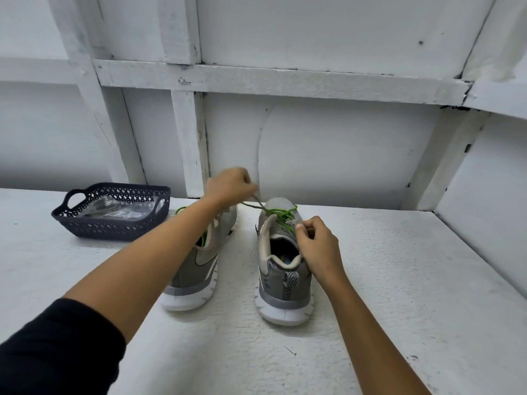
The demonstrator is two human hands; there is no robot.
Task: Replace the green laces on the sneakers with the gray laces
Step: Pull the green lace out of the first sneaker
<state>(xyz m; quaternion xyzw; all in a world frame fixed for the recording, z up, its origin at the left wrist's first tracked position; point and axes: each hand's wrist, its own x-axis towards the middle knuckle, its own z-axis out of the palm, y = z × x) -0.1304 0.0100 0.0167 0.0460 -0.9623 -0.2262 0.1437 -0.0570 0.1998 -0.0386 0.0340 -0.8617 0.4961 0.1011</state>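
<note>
Head view: both sneakers stand heels toward me on the white tabletop (385, 280). My left hand (230, 186) is curled, pinching a strand of the green lace (281, 213) drawn taut out of the right sneaker (281, 283). My right hand (315, 243) pinches the lace beside the tongue. The left sneaker (199, 269), partly behind my forearm, shows green lacing too. Judgement: the step in hand is unthreading the first shoe, early in the task. The next move calls for pulling the strand free, eyelet by eyelet. A dark basket (114, 223) at left holds a clear packet (114, 209); whether the gray laces are inside, I cannot tell.
</note>
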